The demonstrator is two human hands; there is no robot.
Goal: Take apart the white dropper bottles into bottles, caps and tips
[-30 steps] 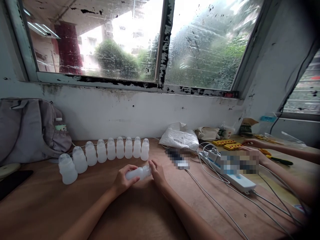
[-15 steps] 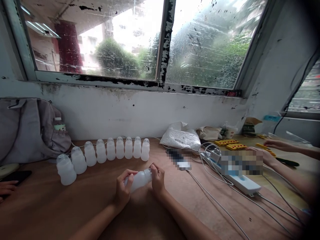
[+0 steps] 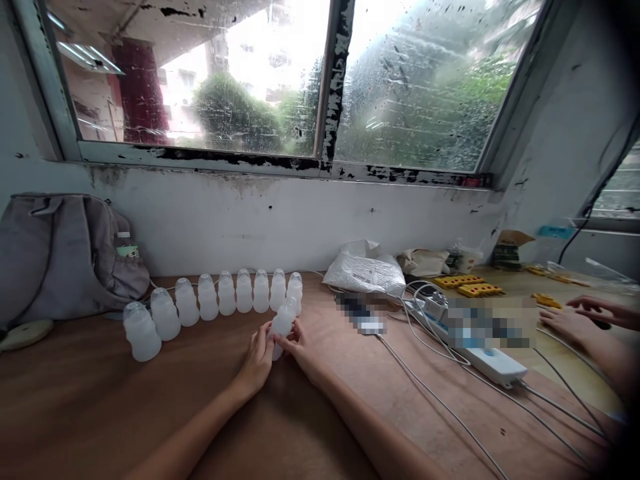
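A frosted white baby bottle with a clear domed cap (image 3: pixel 283 321) is held between both my hands, tilted slightly to the right at the top. My left hand (image 3: pixel 260 353) wraps its left side, and my right hand (image 3: pixel 299 345) grips its lower right side. Beyond it, several matching bottles (image 3: pixel 209 298) stand upright in a curved row on the brown table (image 3: pixel 210 413). The held bottle partly covers the rightmost one (image 3: pixel 296 288) of that row.
A grey backpack (image 3: pixel 65 253) rests at the left by the wall. To the right are a silvery plastic bag (image 3: pixel 365 272), a white power strip (image 3: pixel 495 365) with cables, and yellow blocks (image 3: pixel 475 289). Another person's hands (image 3: pixel 575 320) are at the far right.
The bottle has turned from lying nearly sideways to nearly upright, and both hands have moved closer together around its lower part. A hand and a dark phone at the left edge have left view.
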